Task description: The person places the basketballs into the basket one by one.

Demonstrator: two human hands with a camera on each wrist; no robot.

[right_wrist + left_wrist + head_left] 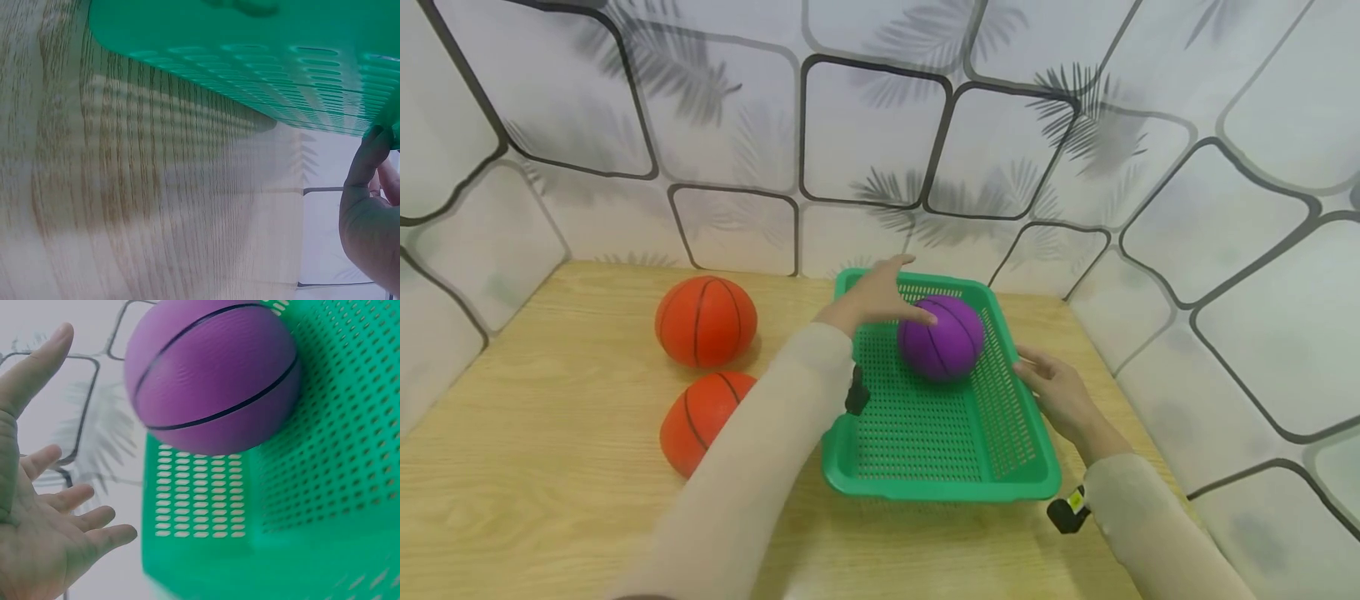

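A purple basketball (942, 338) rests inside a green plastic basket (917, 489) with perforated walls, toward its far right corner. Over the basket's far left part, my left hand (880, 293) is spread, its thumb passing in front of the ball in the head view. The left wrist view shows a gap between that open palm (44, 544) and the ball (212, 375). At the basket's right side my right hand (1060, 396) holds the rim. In the right wrist view its thumb (369, 159) meets the green edge, and the other fingers are partly hidden.
Two orange-red basketballs lie on the wooden table (550, 417) left of the basket: a far one (706, 322) and a nearer one (700, 421), partly covered by my left sleeve. A patterned white wall covering (872, 133) borders the table at the back and sides.
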